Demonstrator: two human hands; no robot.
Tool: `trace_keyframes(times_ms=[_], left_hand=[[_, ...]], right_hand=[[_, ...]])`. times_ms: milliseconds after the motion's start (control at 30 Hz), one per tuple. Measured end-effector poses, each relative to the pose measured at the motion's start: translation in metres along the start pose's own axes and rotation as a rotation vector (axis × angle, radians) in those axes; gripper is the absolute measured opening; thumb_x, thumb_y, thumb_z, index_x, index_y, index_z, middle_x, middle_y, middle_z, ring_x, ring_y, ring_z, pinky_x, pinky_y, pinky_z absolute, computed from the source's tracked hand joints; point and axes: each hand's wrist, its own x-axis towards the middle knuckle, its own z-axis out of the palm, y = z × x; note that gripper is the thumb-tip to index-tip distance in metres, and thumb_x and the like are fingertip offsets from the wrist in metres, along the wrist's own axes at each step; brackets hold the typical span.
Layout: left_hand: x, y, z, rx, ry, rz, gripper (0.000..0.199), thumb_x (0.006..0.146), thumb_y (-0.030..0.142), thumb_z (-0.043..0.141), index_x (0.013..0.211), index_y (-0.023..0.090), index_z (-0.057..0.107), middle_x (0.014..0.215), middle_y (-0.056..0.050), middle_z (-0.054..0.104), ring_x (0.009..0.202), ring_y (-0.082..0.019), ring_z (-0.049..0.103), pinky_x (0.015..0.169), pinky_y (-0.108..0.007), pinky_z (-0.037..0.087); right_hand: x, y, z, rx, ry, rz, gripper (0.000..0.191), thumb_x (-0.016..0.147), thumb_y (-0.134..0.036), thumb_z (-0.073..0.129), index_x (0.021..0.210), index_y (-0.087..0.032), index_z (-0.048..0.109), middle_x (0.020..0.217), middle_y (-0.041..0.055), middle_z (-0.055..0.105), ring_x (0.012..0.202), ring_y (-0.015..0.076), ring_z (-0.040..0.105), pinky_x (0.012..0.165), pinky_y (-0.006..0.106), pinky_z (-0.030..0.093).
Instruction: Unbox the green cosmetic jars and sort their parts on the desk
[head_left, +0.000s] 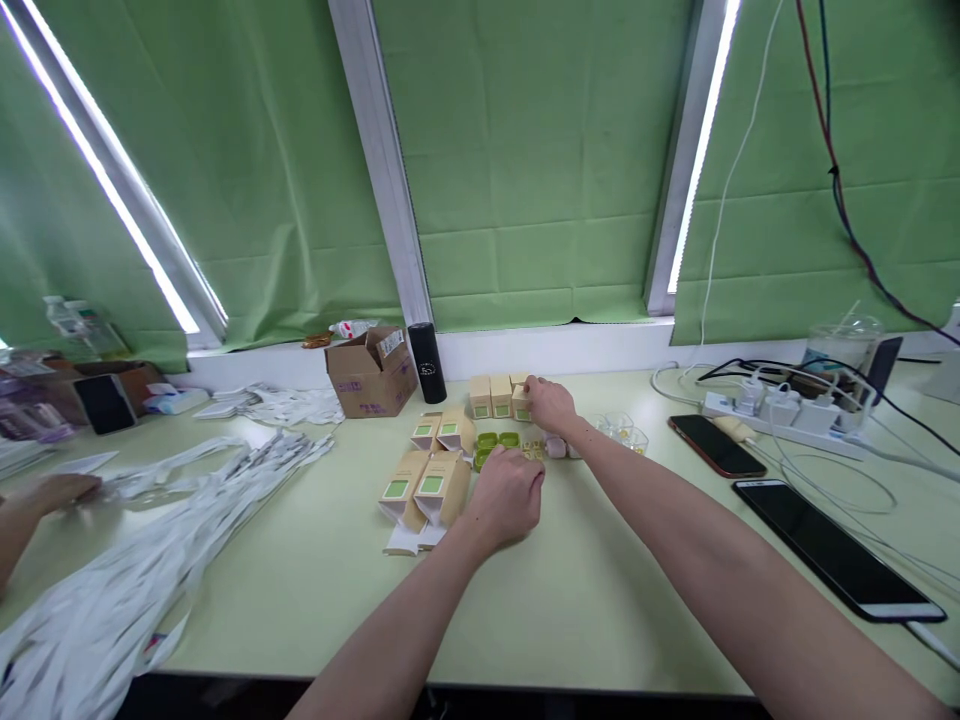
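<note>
Right hand (551,405) gripping a small box (520,406) against matching boxes (481,400), seemingly for alignment; left hand (510,500) curled beside green cups (509,439), its hold hidden; larger boxes (446,488) grouped on the desk (292,580), probably for easy reach.

Bright glare at gaps (703,140) beside green blinds (536,160), soft shadows on the table (300,590), wide-angle stretch toward the edges.
</note>
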Motion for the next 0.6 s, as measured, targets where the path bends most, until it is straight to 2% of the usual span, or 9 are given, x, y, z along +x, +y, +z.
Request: trace_keyframes(times_ms=[67, 167, 233, 267, 333, 400, 467, 533, 600], left_hand=[[0.0, -0.001, -0.001, -0.026, 0.065, -0.022, 0.02, 0.091, 0.013, 0.052, 0.077, 0.02, 0.063, 0.072, -0.005, 0.064, 0.075, -0.023, 0.056, 0.076, -0.039, 0.041], [0.001, -0.003, -0.004, -0.129, 0.23, -0.063, 0.016, 0.092, 0.011, 0.052, 0.091, 0.021, 0.065, 0.084, -0.007, 0.069, 0.086, -0.025, 0.059, 0.081, -0.041, 0.045], [0.002, -0.004, -0.008, -0.203, 0.358, -0.107, 0.019, 0.09, 0.01, 0.053, 0.103, 0.022, 0.062, 0.093, -0.007, 0.069, 0.099, -0.027, 0.06, 0.089, -0.043, 0.048], [0.002, -0.005, -0.01, -0.23, 0.409, -0.133, 0.023, 0.089, 0.01, 0.055, 0.109, 0.022, 0.06, 0.097, -0.008, 0.068, 0.107, -0.029, 0.058, 0.093, -0.046, 0.048], [0.002, -0.006, -0.014, -0.278, 0.457, -0.189, 0.036, 0.086, 0.012, 0.06, 0.12, 0.023, 0.054, 0.111, -0.01, 0.066, 0.123, -0.031, 0.053, 0.105, -0.052, 0.044], [0.001, -0.006, -0.016, -0.367, 0.412, -0.218, 0.052, 0.084, 0.014, 0.065, 0.131, 0.024, 0.047, 0.131, -0.012, 0.059, 0.135, -0.032, 0.048, 0.112, -0.056, 0.042], [-0.001, -0.006, -0.016, -0.495, 0.287, -0.217, 0.068, 0.083, 0.014, 0.067, 0.143, 0.026, 0.037, 0.144, -0.014, 0.05, 0.141, -0.031, 0.046, 0.114, -0.054, 0.042], [-0.003, -0.004, -0.014, -0.598, 0.14, -0.205, 0.08, 0.081, 0.011, 0.067, 0.15, 0.027, 0.028, 0.149, -0.016, 0.048, 0.143, -0.029, 0.046, 0.116, -0.051, 0.043], [-0.005, -0.001, -0.012, -0.643, 0.037, -0.198, 0.085, 0.079, 0.006, 0.066, 0.151, 0.027, 0.026, 0.149, -0.016, 0.049, 0.144, -0.028, 0.047, 0.118, -0.049, 0.043]], right_hand=[[-0.004, 0.001, -0.007, 0.084, 0.043, 0.007, 0.032, 0.092, -0.015, 0.061, 0.123, -0.019, 0.053, 0.121, 0.014, 0.068, 0.099, 0.0256, 0.068, 0.083, 0.036, 0.049], [-0.017, 0.003, -0.026, 0.214, 0.104, -0.018, 0.036, 0.094, -0.022, 0.061, 0.128, -0.022, 0.047, 0.128, 0.0105, 0.065, 0.104, 0.022, 0.068, 0.085, 0.035, 0.053], [-0.034, 0.005, -0.043, 0.307, 0.13, -0.054, 0.037, 0.094, -0.028, 0.063, 0.127, -0.025, 0.047, 0.127, 0.0072, 0.065, 0.102, 0.0192, 0.068, 0.084, 0.034, 0.056], [-0.046, 0.006, -0.052, 0.444, 0.148, -0.091, 0.038, 0.092, -0.03, 0.066, 0.125, -0.025, 0.049, 0.124, 0.0069, 0.067, 0.1, 0.0196, 0.069, 0.083, 0.035, 0.057], [-0.074, 0.007, -0.065, 0.605, 0.139, -0.128, 0.04, 0.088, -0.033, 0.071, 0.123, -0.026, 0.052, 0.12, 0.0058, 0.068, 0.096, 0.0203, 0.069, 0.08, 0.036, 0.058], [-0.104, 0.007, -0.071, 0.653, 0.09, -0.135, 0.04, 0.086, -0.032, 0.073, 0.121, -0.027, 0.054, 0.119, 0.005, 0.069, 0.092, 0.0192, 0.068, 0.077, 0.036, 0.059], [-0.129, 0.007, -0.067, 0.663, 0.038, -0.163, 0.04, 0.086, -0.028, 0.072, 0.122, -0.027, 0.055, 0.116, 0.0046, 0.069, 0.09, 0.0184, 0.068, 0.078, 0.036, 0.06], [-0.148, 0.008, -0.057, 0.662, 0.026, -0.171, 0.04, 0.087, -0.026, 0.071, 0.124, -0.027, 0.055, 0.117, 0.0054, 0.069, 0.094, 0.0195, 0.068, 0.081, 0.038, 0.06], [-0.159, 0.009, -0.046, 0.676, 0.003, -0.183, 0.041, 0.088, -0.025, 0.069, 0.127, -0.027, 0.054, 0.125, 0.0073, 0.066, 0.1, 0.0212, 0.068, 0.079, 0.038, 0.061]])
